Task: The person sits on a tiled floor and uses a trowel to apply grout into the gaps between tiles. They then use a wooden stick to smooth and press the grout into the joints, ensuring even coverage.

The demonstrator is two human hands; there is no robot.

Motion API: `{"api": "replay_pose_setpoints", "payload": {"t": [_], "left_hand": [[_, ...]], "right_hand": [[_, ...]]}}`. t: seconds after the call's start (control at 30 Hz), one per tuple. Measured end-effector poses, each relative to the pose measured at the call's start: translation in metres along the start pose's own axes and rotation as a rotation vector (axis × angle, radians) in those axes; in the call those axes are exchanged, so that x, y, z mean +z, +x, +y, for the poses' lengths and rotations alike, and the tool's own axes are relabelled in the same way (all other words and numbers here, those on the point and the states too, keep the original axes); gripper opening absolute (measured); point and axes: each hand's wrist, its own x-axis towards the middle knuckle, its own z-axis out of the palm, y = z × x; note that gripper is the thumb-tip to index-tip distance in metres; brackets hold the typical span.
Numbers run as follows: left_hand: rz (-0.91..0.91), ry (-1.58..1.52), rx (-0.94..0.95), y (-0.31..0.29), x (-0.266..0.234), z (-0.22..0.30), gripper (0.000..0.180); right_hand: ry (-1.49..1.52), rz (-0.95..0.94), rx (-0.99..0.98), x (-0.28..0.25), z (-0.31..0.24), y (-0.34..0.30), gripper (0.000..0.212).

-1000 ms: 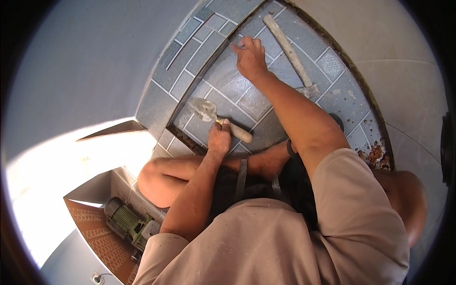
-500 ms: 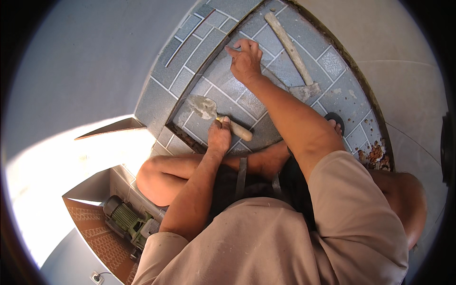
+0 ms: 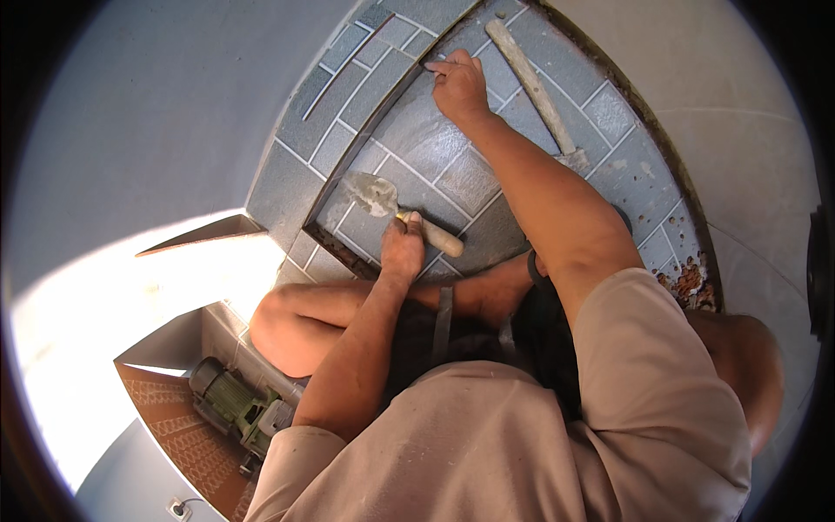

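Observation:
My left hand (image 3: 403, 250) is wrapped around the wooden handle of a small trowel (image 3: 374, 194). Its blade, smeared with grey mortar, points away over the grey tiles (image 3: 426, 157). My right hand (image 3: 459, 85) reaches far forward, thumb and forefinger pinched at a narrow raised edge (image 3: 370, 130) of the tiled surface. Something small and dark shows at those fingertips, too small to name. To the right of this hand lies a hammer (image 3: 529, 78) with a long wooden handle; my forearm partly covers its head.
A green electric motor (image 3: 228, 396) stands at lower left beside a brown patterned panel (image 3: 187, 435). Reddish crumbs (image 3: 691, 283) lie at the right corner of the tiles. A plain wall (image 3: 148, 113) rises on the left, with a narrow dark strip (image 3: 348, 68) on the tiles below it.
My right hand has moved forward and slightly right, up to the raised edge, and its spread fingers have closed into a pinch. My left hand and the trowel have stayed put.

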Motion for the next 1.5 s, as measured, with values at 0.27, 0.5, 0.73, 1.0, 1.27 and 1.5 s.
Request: {"api": "replay_pose_setpoints", "payload": {"t": [0.27,0.5,0.73,1.0,1.27,1.5], "left_hand": [[0.024,0.046,0.039,0.003,0.003,-0.007,0.055],[0.018,-0.062,0.019,0.006,0.006,-0.011,0.057],[0.019,-0.046,-0.015,0.006,0.007,-0.014,0.058],[-0.035,-0.082,0.021,0.003,0.001,-0.010,0.056],[0.021,-0.080,0.033,0.012,0.012,-0.023,0.057],[-0.011,-0.080,0.050,0.007,0.005,-0.014,0.054]], "right_hand": [[-0.068,0.004,0.002,-0.003,-0.003,0.005,0.034],[-0.075,-0.137,0.076,-0.009,-0.014,0.001,0.035],[-0.063,-0.206,0.313,-0.012,-0.029,0.018,0.029],[0.089,-0.230,0.338,-0.008,-0.014,0.022,0.029],[-0.028,-0.282,0.467,-0.010,-0.028,0.034,0.030],[0.168,-0.153,0.236,-0.001,0.007,0.024,0.029]]}}
